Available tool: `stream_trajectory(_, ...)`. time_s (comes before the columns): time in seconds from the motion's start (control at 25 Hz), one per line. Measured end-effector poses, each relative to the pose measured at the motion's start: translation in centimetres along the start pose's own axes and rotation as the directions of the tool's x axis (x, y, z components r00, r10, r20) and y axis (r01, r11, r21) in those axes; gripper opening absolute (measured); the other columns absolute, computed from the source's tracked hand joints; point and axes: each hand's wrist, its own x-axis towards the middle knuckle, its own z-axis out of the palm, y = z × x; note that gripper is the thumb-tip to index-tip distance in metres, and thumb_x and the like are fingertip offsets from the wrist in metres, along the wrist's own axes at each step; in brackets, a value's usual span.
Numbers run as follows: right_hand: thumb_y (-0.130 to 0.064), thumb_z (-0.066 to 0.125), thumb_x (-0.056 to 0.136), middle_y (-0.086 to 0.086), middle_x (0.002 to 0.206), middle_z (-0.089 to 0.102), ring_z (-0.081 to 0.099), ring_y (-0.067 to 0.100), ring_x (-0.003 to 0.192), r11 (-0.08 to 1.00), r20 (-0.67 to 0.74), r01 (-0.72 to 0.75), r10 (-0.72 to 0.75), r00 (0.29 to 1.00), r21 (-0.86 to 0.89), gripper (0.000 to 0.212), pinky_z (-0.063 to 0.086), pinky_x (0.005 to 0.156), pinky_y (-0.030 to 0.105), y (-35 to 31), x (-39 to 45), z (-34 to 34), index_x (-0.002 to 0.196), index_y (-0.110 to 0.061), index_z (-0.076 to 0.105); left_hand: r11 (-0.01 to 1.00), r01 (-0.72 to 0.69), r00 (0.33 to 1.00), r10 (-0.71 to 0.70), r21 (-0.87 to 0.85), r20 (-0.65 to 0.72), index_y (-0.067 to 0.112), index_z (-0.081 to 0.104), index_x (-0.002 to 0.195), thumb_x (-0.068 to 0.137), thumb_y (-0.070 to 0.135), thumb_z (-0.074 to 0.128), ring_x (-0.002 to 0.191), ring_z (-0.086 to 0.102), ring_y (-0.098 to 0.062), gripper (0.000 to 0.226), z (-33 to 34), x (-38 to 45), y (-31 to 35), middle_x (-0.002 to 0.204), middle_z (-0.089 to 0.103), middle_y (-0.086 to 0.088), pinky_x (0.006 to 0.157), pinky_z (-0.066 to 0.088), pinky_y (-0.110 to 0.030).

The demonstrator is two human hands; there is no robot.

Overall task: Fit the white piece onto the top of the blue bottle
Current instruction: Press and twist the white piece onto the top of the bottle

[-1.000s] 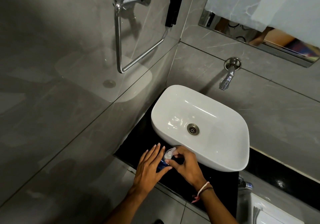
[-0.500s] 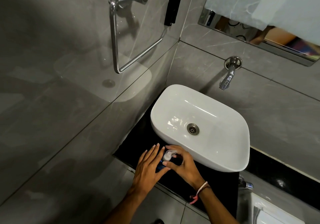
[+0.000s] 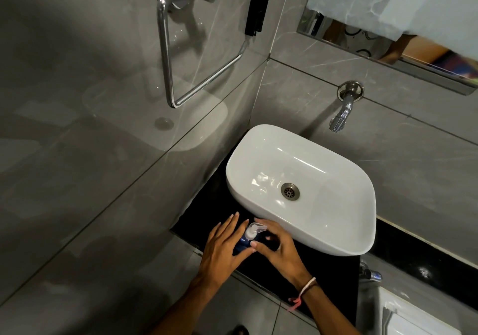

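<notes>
A small blue bottle [image 3: 241, 242] stands on the black counter [image 3: 323, 277] just in front of the white basin. The white pump piece [image 3: 253, 230] sits on the bottle's top, its spout pointing right. My left hand [image 3: 222, 249] rests against the bottle's left side with the fingers stretched out and the thumb under it. My right hand [image 3: 278, 248] curls around the right side, fingertips near the pump's base. Most of the bottle is hidden between the two hands.
A white basin [image 3: 362, 231] with a metal drain sits behind the hands, under a wall tap [image 3: 342, 113]. A chrome towel ring [image 3: 181, 70] hangs on the left wall. A mirror [image 3: 388, 34] is at the top right, a small valve [image 3: 371, 274] and a white fixture at the lower right.
The white pump piece has turned, its spout now pointing right. My right hand's fingers have shifted lower around the pump's base. My left hand stays against the bottle.
</notes>
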Motion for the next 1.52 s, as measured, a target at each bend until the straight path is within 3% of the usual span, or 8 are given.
stream_trajectory(0.12,-0.017,0.083,0.083,-0.01,0.129,0.068,0.063,0.011,0.123,0.999,0.017,0.024,-0.023,1.0,-0.036,0.031,0.052,0.105,0.047,-0.2,0.7,0.2,0.113,-0.023,0.077,1.0,-0.004,1.0,0.004,-0.029,0.0,0.022,0.05,0.143,0.09,0.069,0.049,0.141,0.039,-0.022,0.071,-0.2,0.3,-0.1,0.152,0.045,-0.009,0.107,0.043,-0.05)
stream_trajectory(0.28,-0.02,0.088,0.077,-0.019,0.12,0.069,0.064,0.009,0.116,0.993,-0.039,0.082,-0.085,0.996,-0.084,0.032,0.053,0.103,0.032,-0.4,0.7,0.3,0.103,-0.036,0.078,0.999,0.0,1.0,0.001,-0.053,0.011,0.024,0.045,0.147,0.088,0.068,0.055,0.143,0.036,-0.021,0.074,-0.3,0.2,-0.1,0.155,0.041,-0.007,0.106,0.043,-0.051)
stream_trajectory(0.4,-0.024,0.085,0.08,-0.016,0.124,0.065,0.061,0.01,0.122,0.991,-0.016,0.106,-0.108,0.994,-0.085,0.032,0.051,0.104,0.026,-0.3,0.8,0.5,0.106,-0.04,0.075,0.999,0.012,1.0,-0.011,-0.045,0.019,0.021,0.039,0.15,0.091,0.071,0.046,0.144,0.033,-0.018,0.078,-0.1,-0.1,0.0,0.157,0.036,-0.005,0.108,0.042,-0.05)
stream_trajectory(0.68,-0.024,0.086,0.079,-0.016,0.113,0.068,0.058,0.002,0.115,0.951,-0.081,0.172,-0.199,0.977,-0.259,0.032,0.05,0.1,0.021,-0.5,0.8,1.0,0.11,-0.022,0.078,1.0,0.025,1.0,-0.025,-0.014,-0.01,0.021,0.045,0.146,0.089,0.071,0.049,0.142,0.036,-0.018,0.076,0.1,0.1,0.1,0.154,0.041,-0.004,0.106,0.043,-0.047)
stream_trajectory(0.88,-0.022,0.08,0.086,-0.013,0.132,0.063,0.052,0.007,0.127,0.966,-0.036,0.186,-0.196,0.98,-0.176,0.031,0.043,0.107,0.017,-0.4,0.5,1.3,0.117,-0.019,0.074,0.998,0.003,1.0,-0.001,-0.059,0.029,0.026,0.042,0.148,0.086,0.07,0.054,0.145,0.03,-0.018,0.077,-0.1,0.6,-0.6,0.159,0.033,-0.005,0.109,0.038,-0.047)
stream_trajectory(1.08,-0.025,0.082,0.084,-0.014,0.114,0.07,0.051,0.001,0.116,0.934,-0.084,0.202,-0.236,0.968,-0.295,0.027,0.046,0.098,0.018,-0.7,0.5,1.7,0.11,-0.02,0.078,1.0,-0.014,1.0,0.015,-0.004,0.018,0.025,0.047,0.145,0.087,0.078,0.043,0.144,0.032,-0.018,0.078,-0.2,0.6,-0.8,0.157,0.037,-0.005,0.108,0.039,-0.047)
stream_trajectory(1.32,-0.019,0.081,0.086,-0.013,0.141,0.055,0.042,-0.004,0.132,0.979,-0.072,0.147,-0.158,0.985,-0.143,0.031,0.035,0.108,0.007,-0.7,0.4,1.6,0.116,-0.02,0.075,1.0,-0.006,1.0,0.006,0.011,0.023,0.025,0.048,0.145,0.088,0.077,0.044,0.144,0.034,-0.019,0.077,-0.2,0.4,-0.8,0.156,0.039,-0.005,0.108,0.039,-0.047)
stream_trajectory(1.52,-0.023,0.082,0.084,-0.016,0.114,0.072,0.054,0.003,0.115,0.966,-0.127,0.167,-0.194,0.973,-0.196,0.026,0.045,0.097,0.013,-1.4,0.0,2.2,0.109,-0.021,0.078,0.999,-0.004,1.0,0.004,0.034,0.008,0.023,0.05,0.141,0.089,0.075,0.042,0.14,0.038,-0.018,0.075,-0.1,0.3,-0.6,0.153,0.044,-0.005,0.106,0.04,-0.043)
